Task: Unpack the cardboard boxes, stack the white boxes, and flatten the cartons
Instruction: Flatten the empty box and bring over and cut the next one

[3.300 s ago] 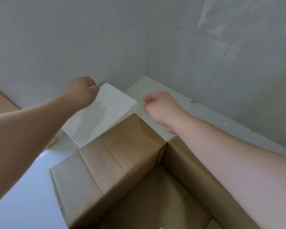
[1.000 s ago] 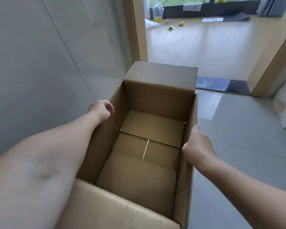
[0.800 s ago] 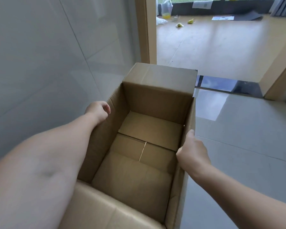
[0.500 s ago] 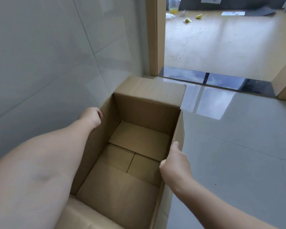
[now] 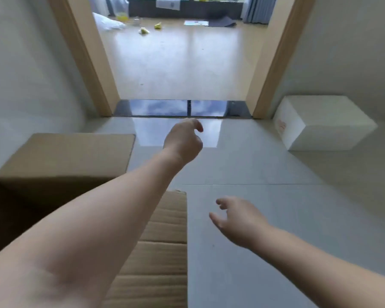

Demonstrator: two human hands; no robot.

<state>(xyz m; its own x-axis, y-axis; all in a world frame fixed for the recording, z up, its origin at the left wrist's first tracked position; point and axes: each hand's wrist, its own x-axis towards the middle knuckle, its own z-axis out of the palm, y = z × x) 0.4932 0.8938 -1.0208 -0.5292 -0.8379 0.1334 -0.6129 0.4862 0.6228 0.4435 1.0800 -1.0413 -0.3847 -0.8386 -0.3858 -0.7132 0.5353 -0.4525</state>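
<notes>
The open cardboard carton point(image 5: 60, 161) sits on the grey tiled floor point(image 5: 265, 196) at the lower left, against the left wall point(image 5: 20, 74). Its opening faces up; its long axis runs from the camera toward the doorway. The far flap lies folded outward and flat, and the right flap point(image 5: 162, 252) hangs outward over the tiles. Neither hand touches it. The left hand point(image 5: 183, 144) reaches forward above the floor beyond the carton, fingers loosely curled around nothing. The right hand point(image 5: 238, 218) hovers lower, right of the carton, fingers spread and relaxed, empty. A white box point(image 5: 320, 123) rests on the floor by the right wall, well apart from the carton. Beyond the wooden door frame point(image 5: 85, 58) lies a wood-toned floor point(image 5: 182, 63) with small yellow scraps point(image 5: 145, 31).
</notes>
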